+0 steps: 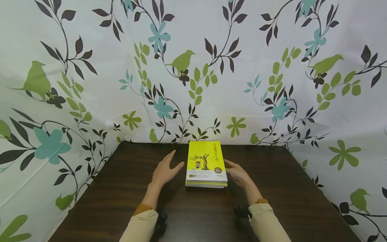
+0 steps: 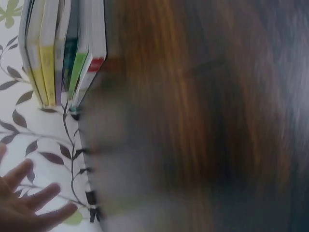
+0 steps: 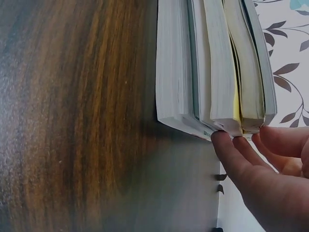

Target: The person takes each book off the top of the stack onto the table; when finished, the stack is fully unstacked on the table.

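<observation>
A stack of several books (image 1: 206, 184) lies at the back middle of the table. Its top book (image 1: 198, 151) has a yellow cover with a tree and a child on a swing. My left hand (image 1: 163, 170) is held to the left of the stack, fingers spread and clear of it. On the other side, my right hand (image 1: 239, 174) reaches the stack's right edge. In the right wrist view, its fingertips (image 3: 221, 140) touch the books' ends near a corner, with the thumb beside the uppermost one. Colored spines (image 2: 48, 77) face the left wrist view.
The dark wood-grain table (image 1: 121, 188) extends around the stack. Behind and at both sides hangs a white cloth (image 1: 102, 90) printed with leaves, flowers and birds, meeting the table's back edge just beyond the books.
</observation>
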A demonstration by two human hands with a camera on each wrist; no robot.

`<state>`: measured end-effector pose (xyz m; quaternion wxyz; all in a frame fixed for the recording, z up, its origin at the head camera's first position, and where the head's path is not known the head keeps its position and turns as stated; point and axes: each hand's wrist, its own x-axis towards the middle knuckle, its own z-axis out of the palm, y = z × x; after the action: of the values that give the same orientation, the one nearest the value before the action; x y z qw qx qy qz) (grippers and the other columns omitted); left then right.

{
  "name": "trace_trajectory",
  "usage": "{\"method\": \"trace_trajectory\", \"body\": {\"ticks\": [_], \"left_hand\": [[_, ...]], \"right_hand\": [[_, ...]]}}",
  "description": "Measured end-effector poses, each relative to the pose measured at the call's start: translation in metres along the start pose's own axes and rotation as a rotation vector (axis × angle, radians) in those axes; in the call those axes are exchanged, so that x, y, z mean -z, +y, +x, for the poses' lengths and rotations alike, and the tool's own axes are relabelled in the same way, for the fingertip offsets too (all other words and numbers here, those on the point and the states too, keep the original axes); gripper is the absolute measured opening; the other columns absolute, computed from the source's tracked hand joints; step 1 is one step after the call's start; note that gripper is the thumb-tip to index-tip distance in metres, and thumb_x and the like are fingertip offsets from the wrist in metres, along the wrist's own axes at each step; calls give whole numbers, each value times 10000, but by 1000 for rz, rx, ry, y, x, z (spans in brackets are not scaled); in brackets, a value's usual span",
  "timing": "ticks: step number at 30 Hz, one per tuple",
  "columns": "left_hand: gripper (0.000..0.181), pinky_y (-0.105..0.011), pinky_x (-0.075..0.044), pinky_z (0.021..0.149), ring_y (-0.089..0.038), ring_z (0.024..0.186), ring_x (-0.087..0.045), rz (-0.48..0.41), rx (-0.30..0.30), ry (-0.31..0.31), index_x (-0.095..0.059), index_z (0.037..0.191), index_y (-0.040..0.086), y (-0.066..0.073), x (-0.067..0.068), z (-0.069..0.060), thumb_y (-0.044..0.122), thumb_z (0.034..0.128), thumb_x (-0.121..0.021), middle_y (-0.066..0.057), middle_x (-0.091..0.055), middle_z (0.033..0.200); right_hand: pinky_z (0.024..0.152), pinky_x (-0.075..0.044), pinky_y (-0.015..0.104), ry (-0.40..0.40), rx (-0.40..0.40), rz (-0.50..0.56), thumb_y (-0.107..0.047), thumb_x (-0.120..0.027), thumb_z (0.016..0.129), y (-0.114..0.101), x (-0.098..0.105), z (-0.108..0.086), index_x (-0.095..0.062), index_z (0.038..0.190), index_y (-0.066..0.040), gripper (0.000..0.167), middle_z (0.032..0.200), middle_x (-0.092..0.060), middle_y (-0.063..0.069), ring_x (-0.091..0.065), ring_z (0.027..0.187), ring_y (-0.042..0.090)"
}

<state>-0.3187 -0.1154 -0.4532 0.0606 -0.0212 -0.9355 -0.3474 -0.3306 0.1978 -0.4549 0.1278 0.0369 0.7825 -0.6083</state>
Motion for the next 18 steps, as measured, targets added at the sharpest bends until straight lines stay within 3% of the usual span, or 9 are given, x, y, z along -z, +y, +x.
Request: {"method": "trace_trajectory", "body": {"ticks": [4, 8, 11, 14, 18], "left_hand": [[773, -639, -366, 1052, -447, 1360, -408, -105, 38, -34, -355, 1512, 68, 4, -14, 0, 496, 915, -596, -232, -420, 1498], [739, -575, -417, 1039, -437, 1303, -477, -141, 46, -58, -434, 1429, -56, 12, -30, 0, 462, 925, -586, -274, -512, 1400], [725, -556, -455, 1004, -423, 1230, -540, -136, 20, -69, -479, 1386, -77, 21, -39, -1, 464, 917, -593, -277, -566, 1325], [641, -506, -518, 863, -363, 1016, -610, -129, -12, -65, -565, 1304, -53, 29, -46, -2, 435, 895, -638, -229, -620, 1168], [531, -396, -468, 692, -250, 792, -525, -116, -7, -40, -633, 1207, -15, 36, -52, -4, 380, 859, -704, -139, -557, 993]], "right_hand": [[1061, -423, 522, -3, 0, 6, 18, -436, 980, 0, 1, -1, -268, 1531, -19, 577, 1543, -295, 265, -531, 1180, 321], [1065, -418, 523, -15, 4, 7, 33, -426, 978, -2, 2, -1, -260, 1530, -6, 578, 1557, -264, 270, -524, 1180, 328], [1080, -401, 528, -14, -1, 11, 27, -439, 975, -2, 2, 0, -269, 1531, -19, 584, 1562, -266, 258, -511, 1205, 330], [1099, -377, 532, -11, -7, 17, 15, -456, 971, -2, 2, 1, -270, 1535, -31, 596, 1563, -270, 251, -499, 1231, 330], [1107, -367, 532, -21, -8, 28, 0, -461, 974, -1, 2, 3, -248, 1543, -35, 608, 1557, -283, 254, -499, 1240, 331]]}}
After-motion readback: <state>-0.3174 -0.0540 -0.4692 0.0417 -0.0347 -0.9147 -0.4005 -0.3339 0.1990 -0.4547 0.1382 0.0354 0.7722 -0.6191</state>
